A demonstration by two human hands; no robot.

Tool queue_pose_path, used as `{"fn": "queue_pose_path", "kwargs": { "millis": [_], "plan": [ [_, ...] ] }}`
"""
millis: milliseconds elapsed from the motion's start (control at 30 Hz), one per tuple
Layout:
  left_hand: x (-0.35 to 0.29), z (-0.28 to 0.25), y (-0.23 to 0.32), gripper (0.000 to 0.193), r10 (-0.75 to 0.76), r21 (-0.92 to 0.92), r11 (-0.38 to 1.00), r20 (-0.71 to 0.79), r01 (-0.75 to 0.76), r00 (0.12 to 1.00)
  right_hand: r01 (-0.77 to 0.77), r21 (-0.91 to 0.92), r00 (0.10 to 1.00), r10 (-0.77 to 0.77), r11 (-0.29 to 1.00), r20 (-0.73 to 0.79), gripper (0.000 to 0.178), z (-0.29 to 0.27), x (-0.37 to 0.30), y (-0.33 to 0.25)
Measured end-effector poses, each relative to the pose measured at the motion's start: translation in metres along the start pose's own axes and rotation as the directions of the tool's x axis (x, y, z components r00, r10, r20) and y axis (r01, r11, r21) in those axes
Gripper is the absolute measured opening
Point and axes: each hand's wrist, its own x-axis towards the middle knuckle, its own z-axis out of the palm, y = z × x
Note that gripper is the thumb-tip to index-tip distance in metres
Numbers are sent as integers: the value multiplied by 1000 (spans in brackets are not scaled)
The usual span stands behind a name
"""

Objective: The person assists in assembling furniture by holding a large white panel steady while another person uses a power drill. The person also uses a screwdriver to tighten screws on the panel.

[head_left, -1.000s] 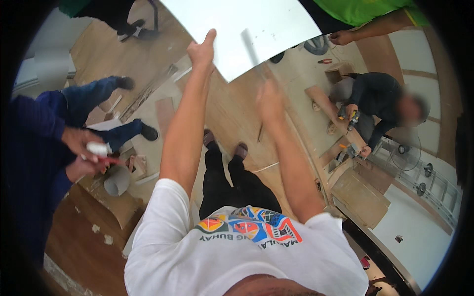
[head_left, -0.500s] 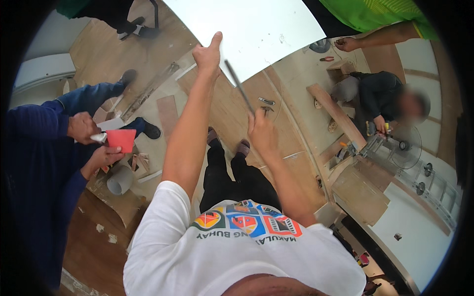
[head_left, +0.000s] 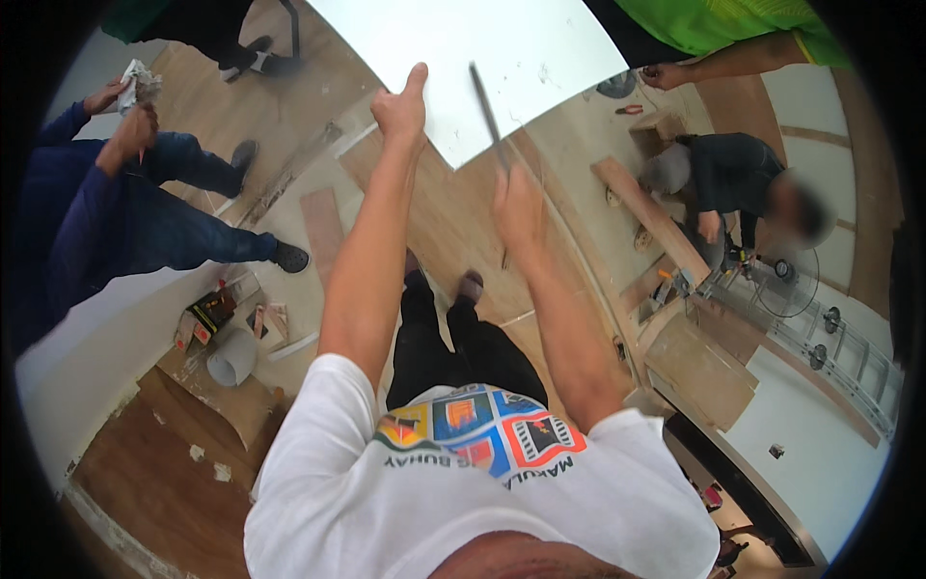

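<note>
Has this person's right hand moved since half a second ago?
Yes. Judged against the pliers lying on the floor, the right hand, gripping a dark bar, has moved forward, away from the person's body.

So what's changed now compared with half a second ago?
The right hand has moved forward, carrying the thin dark tool farther across the white panel in view. The co-worker in blue at left has moved both hands toward the picture's upper left. The left hand still grips the panel's left edge, the right still holds the tool, and the wooden plank stays put.
</note>
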Motion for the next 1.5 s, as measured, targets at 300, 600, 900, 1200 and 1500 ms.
{"fn": "queue_pose_path", "kwargs": {
  "millis": [300,600,900,1200,1500],
  "plan": [
    [-10,-13,-6,48,12,20,1000,15,-12,1000,108,-42,994,-109,993,-32,20,2,7,-4],
    [2,-6,3,46,57,32,998,-10,-56,998,166,-30,986,-167,986,-24,22,21,-12,2],
    [3,-5,9,49,32,3,999,-3,-32,999,81,-49,976,-70,996,205,22,5,-66,24],
    [5,-8,-1,51,29,22,999,-23,-29,999,305,-81,940,-314,949,-135,26,20,-60,14],
    [6,-5,-4,50,76,5,997,-3,-76,997,233,-137,963,-248,963,-106,29,18,-50,5]
  ]
}}
